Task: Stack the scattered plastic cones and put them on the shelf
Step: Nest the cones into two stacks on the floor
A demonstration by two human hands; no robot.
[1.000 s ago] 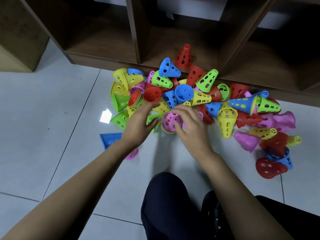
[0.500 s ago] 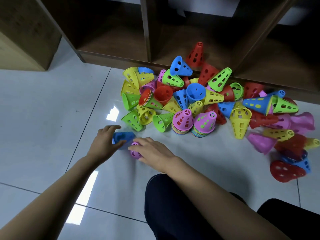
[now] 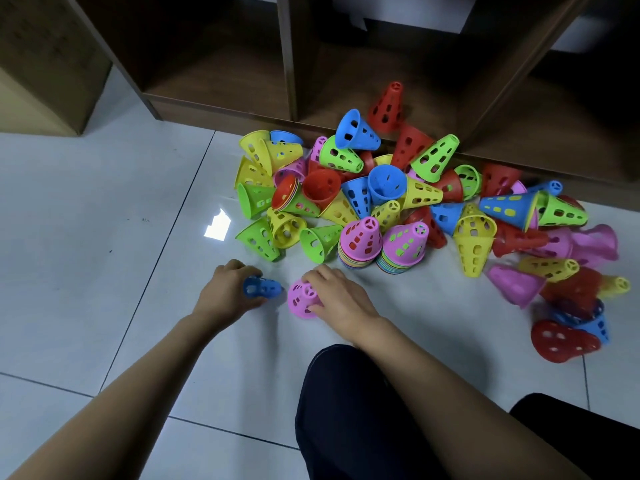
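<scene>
cone pile on floor, before shelf | two stacks at pile's near edge

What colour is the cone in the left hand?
Blue: the left hand grips a blue cone, the right hand a pink cone. Head view.

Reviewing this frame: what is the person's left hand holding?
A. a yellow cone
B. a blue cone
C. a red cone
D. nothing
B: the left hand has its fingers curled round a blue cone, while the right hand holds a pink cone beside it.
</scene>
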